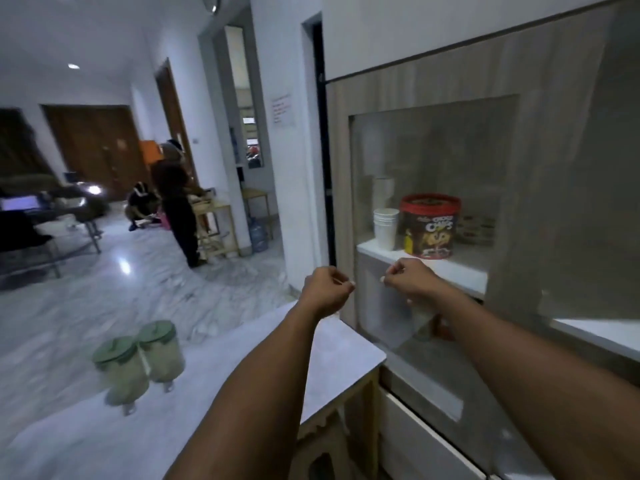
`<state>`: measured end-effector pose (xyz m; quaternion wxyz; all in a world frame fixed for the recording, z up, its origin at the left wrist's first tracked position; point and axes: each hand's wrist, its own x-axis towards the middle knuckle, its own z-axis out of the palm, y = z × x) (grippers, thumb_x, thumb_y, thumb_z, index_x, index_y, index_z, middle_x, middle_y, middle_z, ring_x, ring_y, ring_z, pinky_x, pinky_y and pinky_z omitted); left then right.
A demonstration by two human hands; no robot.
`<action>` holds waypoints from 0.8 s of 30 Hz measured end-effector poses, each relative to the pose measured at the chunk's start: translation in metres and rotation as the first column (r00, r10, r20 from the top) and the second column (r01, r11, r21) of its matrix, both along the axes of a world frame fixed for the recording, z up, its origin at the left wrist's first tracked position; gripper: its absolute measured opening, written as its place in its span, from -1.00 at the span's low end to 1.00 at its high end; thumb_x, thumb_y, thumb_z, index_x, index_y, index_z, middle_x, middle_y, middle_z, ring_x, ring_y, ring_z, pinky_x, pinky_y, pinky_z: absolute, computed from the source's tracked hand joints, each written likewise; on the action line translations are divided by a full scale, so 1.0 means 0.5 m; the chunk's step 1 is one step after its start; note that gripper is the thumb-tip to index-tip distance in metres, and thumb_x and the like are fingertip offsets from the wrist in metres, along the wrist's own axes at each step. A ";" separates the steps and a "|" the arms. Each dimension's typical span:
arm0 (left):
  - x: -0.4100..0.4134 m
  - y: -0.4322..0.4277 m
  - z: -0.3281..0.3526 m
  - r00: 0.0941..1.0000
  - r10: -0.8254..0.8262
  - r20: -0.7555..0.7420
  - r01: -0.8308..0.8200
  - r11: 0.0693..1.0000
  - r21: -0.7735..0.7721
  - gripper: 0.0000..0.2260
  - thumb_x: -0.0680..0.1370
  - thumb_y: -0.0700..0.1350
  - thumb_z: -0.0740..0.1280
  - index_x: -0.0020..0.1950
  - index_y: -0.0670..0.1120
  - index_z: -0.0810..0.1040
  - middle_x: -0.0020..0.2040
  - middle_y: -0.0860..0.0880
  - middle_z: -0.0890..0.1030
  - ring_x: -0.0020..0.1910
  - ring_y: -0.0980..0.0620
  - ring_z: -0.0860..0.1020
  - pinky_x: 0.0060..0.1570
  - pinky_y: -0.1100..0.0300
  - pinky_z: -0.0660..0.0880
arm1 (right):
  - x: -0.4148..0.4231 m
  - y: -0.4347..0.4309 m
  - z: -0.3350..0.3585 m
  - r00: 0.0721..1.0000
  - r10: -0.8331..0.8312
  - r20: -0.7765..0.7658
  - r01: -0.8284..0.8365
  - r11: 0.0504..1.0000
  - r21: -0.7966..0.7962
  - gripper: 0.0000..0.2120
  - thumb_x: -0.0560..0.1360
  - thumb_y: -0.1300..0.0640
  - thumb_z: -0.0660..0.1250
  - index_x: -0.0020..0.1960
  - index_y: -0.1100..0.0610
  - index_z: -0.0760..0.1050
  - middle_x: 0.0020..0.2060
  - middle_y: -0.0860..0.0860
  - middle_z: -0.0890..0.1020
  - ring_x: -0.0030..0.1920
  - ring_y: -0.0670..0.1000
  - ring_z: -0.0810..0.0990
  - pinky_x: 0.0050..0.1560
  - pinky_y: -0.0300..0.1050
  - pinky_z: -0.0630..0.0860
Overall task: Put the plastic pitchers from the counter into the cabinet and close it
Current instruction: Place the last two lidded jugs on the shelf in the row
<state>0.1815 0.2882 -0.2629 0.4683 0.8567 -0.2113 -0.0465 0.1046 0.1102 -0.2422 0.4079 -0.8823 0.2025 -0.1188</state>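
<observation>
Two clear plastic pitchers with green lids stand side by side on the white counter (242, 368), one (122, 370) nearer me and one (162, 351) just behind it. The cabinet (433, 81) has a wood-grain frame and a glass door (450, 161), which looks shut. My left hand (327, 289) and my right hand (410, 277) are both raised in front of the door's lower left corner, fingers curled into loose fists. Neither hand holds anything that I can see. The pitchers are well to the left of both hands.
Behind the glass, a stack of white paper cups (385, 228) and a red-lidded Choco Chips tub (431, 226) sit on a white shelf (450, 268). Two people (176, 199) are across the marble floor by a small wooden table. A water jug (258, 233) stands by the wall.
</observation>
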 end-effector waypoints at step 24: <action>0.435 0.924 -0.397 0.509 0.781 -0.362 -0.688 0.622 0.375 -0.38 0.49 0.11 0.43 0.43 -0.19 0.38 0.41 -0.18 0.46 0.37 -0.17 0.46 0.18 0.10 0.43 | 0.752 0.906 -0.456 0.726 0.570 -0.386 -0.466 0.820 0.334 -0.76 0.47 0.05 0.39 -0.12 0.16 0.36 -0.32 0.01 0.34 -0.39 -0.01 0.28 -0.40 -0.17 0.23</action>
